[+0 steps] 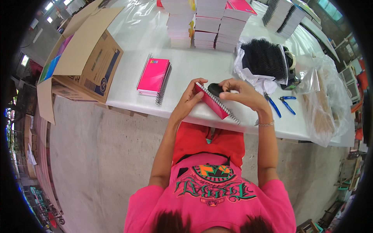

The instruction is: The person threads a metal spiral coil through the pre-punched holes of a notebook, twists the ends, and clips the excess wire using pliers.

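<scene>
While left hand [189,98] grips notebook [215,104], wire spine glints.

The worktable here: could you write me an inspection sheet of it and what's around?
Surface: white table, covered with a clear sheet.
Job's things: red notebook with a wire spiral, held at the near edge; a dark object pressed on it.
Clutter: pink notebooks stacked left; tall stacks at the back; black coils on plastic; blue pliers; tape dispenser; clear bag.
Grippers: left hand holds the notebook's end; right hand grips the dark object.
Cables: nothing seen.
Surroundings: open carton at left, concrete floor.
</scene>
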Tool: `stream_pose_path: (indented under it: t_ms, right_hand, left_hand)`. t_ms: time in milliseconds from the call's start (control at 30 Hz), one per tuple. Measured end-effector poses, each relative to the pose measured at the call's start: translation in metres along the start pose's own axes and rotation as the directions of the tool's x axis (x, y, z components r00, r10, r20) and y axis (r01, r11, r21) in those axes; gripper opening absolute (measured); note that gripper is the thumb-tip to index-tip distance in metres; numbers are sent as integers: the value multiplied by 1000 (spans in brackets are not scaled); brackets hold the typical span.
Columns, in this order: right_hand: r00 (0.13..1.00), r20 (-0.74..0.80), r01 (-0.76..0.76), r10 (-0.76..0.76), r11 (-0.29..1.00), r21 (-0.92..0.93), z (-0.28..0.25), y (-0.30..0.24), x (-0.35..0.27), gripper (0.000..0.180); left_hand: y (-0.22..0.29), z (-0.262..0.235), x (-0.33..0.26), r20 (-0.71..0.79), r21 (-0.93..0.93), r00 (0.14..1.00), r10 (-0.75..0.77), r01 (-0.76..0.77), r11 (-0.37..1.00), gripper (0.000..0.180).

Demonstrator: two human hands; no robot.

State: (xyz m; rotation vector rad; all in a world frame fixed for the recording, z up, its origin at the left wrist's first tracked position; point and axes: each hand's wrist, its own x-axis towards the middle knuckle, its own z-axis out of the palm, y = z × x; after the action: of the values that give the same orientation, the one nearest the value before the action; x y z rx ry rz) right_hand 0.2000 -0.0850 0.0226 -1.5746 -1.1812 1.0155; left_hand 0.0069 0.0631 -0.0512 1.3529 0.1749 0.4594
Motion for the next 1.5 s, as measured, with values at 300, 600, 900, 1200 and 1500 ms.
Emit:
stream_pose_path:
  t_ms: [300,600,900,1200,1500]
  right_hand:
    - [993,-105,-37,47,995,90,16,-2,4,33]
    - [769,-619,-34,-160,957,-289,-4,34,-30,30]
    - [574,-792,-639,-207,491,-592,-16,109,-131,62]
    - [434,-843,-197,-317,880,-433,49,30,-102,54]
    - [726,-576,81,-377,877,-473,140,7,-66,58]
  left_hand:
    - [3,4,1,-45,-2,997,64,-64,998,42]
    - [-13,24,-7,-372,112,919,130,-95,989,28]
    - [1,28,-14,-303,336,927,220,-112,935,24]
    - [15,21,-15,-288,403,942,171,-43,914,22]
    - [33,29,-24,-324,374,938,120,11,927,20]
